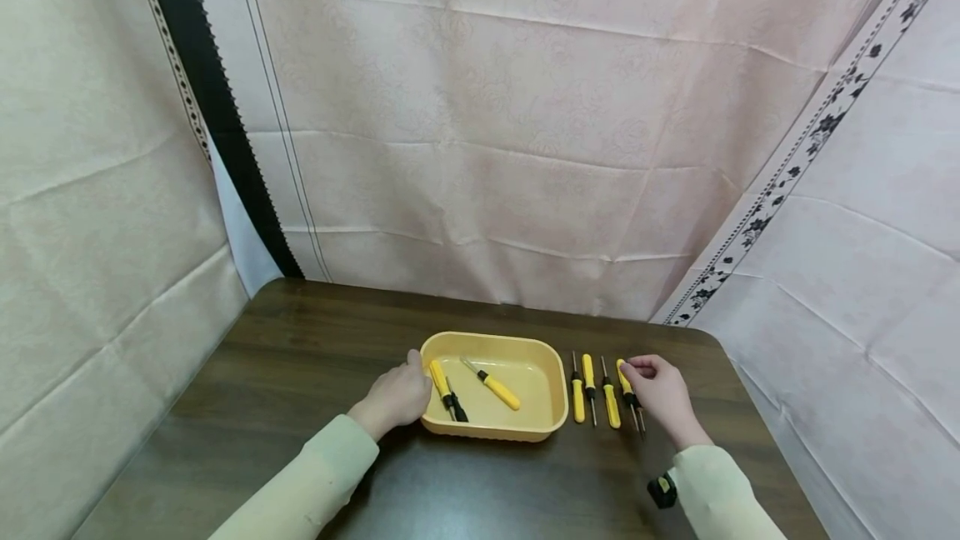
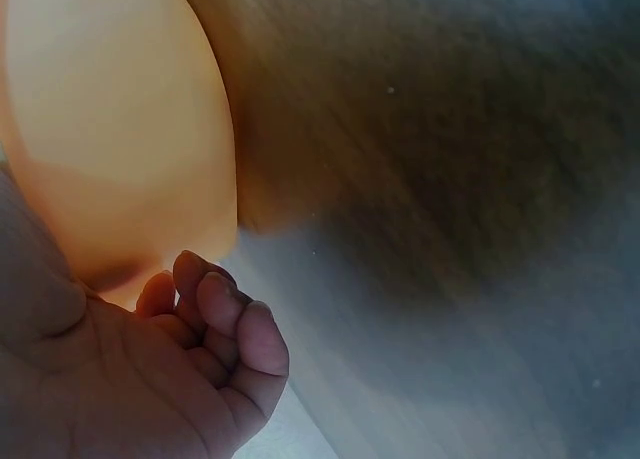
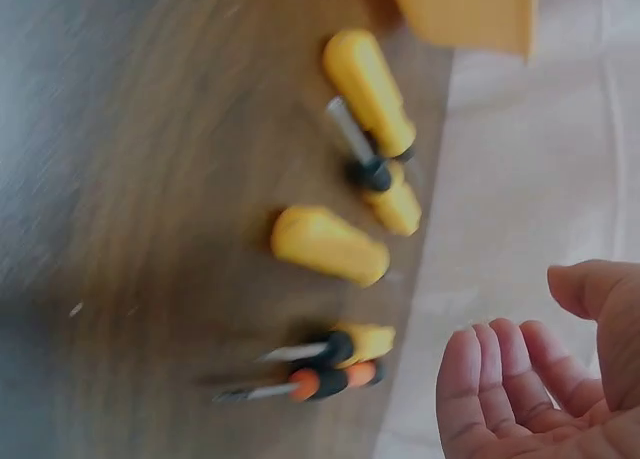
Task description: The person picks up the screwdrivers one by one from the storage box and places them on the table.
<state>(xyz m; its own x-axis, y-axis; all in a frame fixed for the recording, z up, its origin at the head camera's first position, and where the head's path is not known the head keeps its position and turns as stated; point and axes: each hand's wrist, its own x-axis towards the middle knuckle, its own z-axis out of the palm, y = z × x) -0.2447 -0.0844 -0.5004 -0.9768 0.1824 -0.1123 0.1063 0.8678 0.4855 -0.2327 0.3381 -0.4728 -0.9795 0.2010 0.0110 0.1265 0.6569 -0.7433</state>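
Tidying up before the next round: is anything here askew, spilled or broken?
Nothing damaged or spilled. The screwdrivers beside the tray lie in a neat row; the two inside it lie at loose angles. The left hand touches the tray's edge; the right hand is at the row's end.

No writing, label, brand or number can be read anywhere: not on the yellow tray (image 1: 552,375), not on the screwdrivers (image 1: 606,394), nor the patterned curtains (image 1: 525,132).

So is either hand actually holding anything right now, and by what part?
Nothing is held. The left hand rests with curled fingers against the outer left wall of the yellow tray. The right hand hovers open beside the rightmost screwdriver.
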